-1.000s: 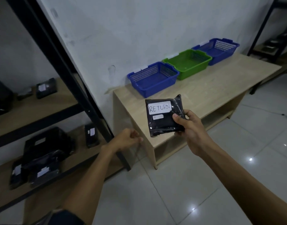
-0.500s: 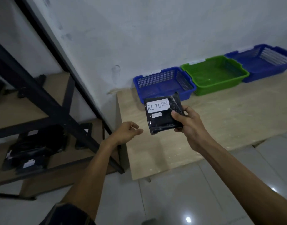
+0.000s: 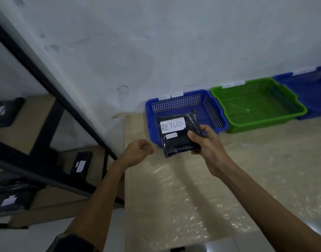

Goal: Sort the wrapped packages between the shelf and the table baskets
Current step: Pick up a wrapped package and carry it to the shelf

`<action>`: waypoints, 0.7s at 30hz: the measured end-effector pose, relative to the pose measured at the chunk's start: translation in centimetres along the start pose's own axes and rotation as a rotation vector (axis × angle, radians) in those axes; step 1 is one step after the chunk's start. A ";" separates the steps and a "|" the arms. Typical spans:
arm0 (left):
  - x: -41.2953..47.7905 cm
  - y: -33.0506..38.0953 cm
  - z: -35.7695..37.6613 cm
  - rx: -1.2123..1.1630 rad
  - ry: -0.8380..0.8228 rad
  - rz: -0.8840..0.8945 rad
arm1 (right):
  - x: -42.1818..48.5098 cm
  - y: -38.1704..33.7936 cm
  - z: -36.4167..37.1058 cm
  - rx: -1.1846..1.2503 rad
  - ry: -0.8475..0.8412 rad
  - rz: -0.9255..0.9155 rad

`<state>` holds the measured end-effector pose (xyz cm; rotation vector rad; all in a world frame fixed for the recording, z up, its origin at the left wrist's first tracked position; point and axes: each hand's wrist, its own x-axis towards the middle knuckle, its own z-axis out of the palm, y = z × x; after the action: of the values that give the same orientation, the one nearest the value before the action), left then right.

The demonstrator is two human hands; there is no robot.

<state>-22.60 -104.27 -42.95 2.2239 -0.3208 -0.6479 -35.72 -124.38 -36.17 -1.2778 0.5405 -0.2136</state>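
My right hand (image 3: 208, 144) grips a black wrapped package (image 3: 177, 137) by its right edge; its white label reads RETURN. The package hangs in front of the near rim of the left blue basket (image 3: 183, 104), which carries a small RETURN tag on its back rim. A green basket (image 3: 257, 104) stands to the right of it, and another blue basket (image 3: 308, 82) lies beyond that, cut off by the frame. My left hand (image 3: 137, 151) hovers left of the package with fingers loosely curled and holds nothing.
The baskets stand along the wall on a light wooden table (image 3: 228, 179). A black metal shelf (image 3: 47, 124) at the left holds several black wrapped packages (image 3: 81, 164) with white labels. Tiled floor shows at the bottom.
I have moved closer to the table. My right hand carried the package forward until it hangs at the left blue basket. The left hand stayed beside it.
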 end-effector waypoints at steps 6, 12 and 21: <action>5.1 1.4 0.0 -0.014 0.064 -0.042 | 7.0 0.2 -1.8 0.040 -0.015 0.080; 9.2 2.7 0.7 -0.038 0.191 -0.107 | 15.4 1.0 -3.3 -0.025 -0.094 0.156; 14.7 2.6 2.3 0.033 0.515 -0.090 | 24.4 5.0 -1.8 -0.110 -0.060 0.356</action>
<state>-11.61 -113.60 -47.41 2.3511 0.0311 -0.0986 -16.44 -135.24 -47.67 -1.2665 0.7248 0.1532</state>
